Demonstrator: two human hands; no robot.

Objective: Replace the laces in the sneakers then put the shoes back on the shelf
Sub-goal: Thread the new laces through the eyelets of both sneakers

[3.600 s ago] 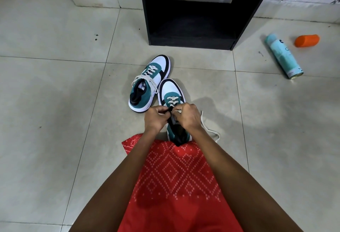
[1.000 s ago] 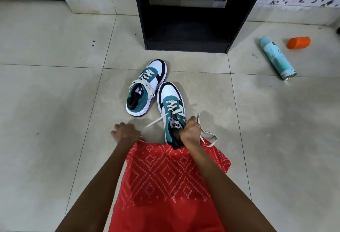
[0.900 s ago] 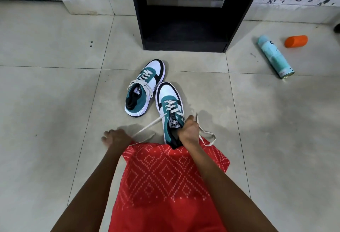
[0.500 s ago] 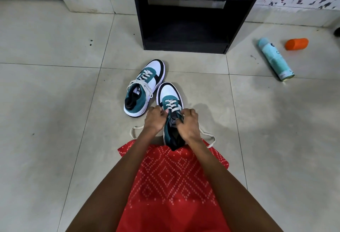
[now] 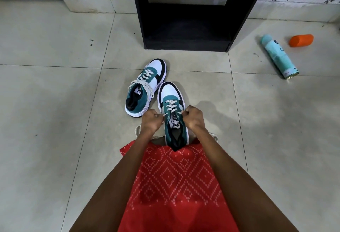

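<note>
L hand point(image 5: 151, 121) and R hand point(image 5: 194, 118) have moved a bit apart vs. 0.5 s ago. The far shoe point(image 5: 145, 88) stands laced on the floor point(image 5: 55, 121), just left of the near shoe point(image 5: 170, 92). L hand is curled, pinching the lace point(image 5: 170, 105) at the near shoe's left side; R hand does same at right, tongue point(image 5: 173, 124) showing between. Behind is the shelf point(image 5: 184, 44); can point(image 5: 279, 57), cap point(image 5: 301, 40) far right.

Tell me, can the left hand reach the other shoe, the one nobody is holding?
Probably yes. The other sneaker lies right beside the left hand, nothing between them. But that hand pinches a lace of the near sneaker, so it would need to let go first.
</note>
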